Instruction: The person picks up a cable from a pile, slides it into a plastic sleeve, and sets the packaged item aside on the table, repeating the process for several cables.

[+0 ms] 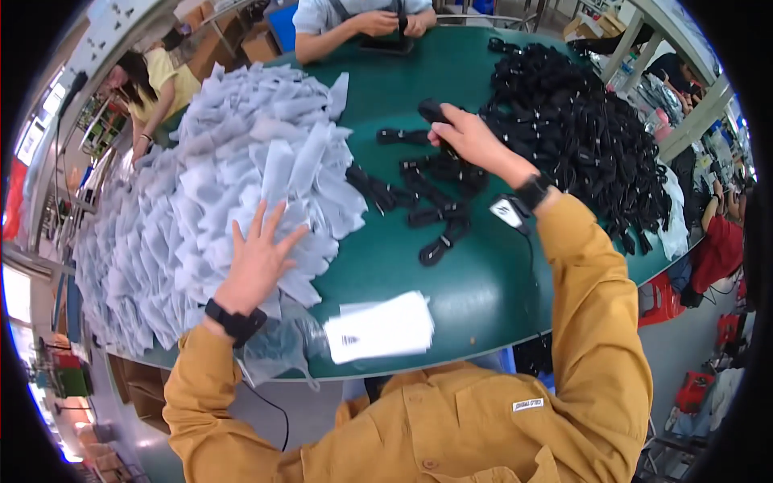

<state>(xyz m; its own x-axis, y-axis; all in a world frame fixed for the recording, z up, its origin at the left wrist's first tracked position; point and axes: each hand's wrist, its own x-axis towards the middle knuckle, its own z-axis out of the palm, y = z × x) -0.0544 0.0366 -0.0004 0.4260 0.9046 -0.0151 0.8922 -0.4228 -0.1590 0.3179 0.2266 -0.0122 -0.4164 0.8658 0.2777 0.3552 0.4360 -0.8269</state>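
Head camera is looking down over a round green table [483, 282] while I am watching remotely. My left hand [258, 258] is lying flat, fingers spread wide and gripping nothing, pressing on the near edge of a big heap of pale grey plastic sleeves [209, 193], seemingly to steady the slippery pile or to peel one loose. My right hand [471, 137] is reaching far across, its fingers curling closed around a bundled black cable [432, 110] and lifting it just above a loose scatter of similar cable bundles [427, 197] lying between the two hands. A much larger mound of black cables [580, 129] is sitting beyond, at the right side of the table, touching the scatter's far edge. One flat white packet [378, 326] is resting near my chest at the table rim, within easy reach. Both wrists are wearing dark bands. Across the table, another person's hands [394, 24] are working on something dark; what it is I cannot tell.
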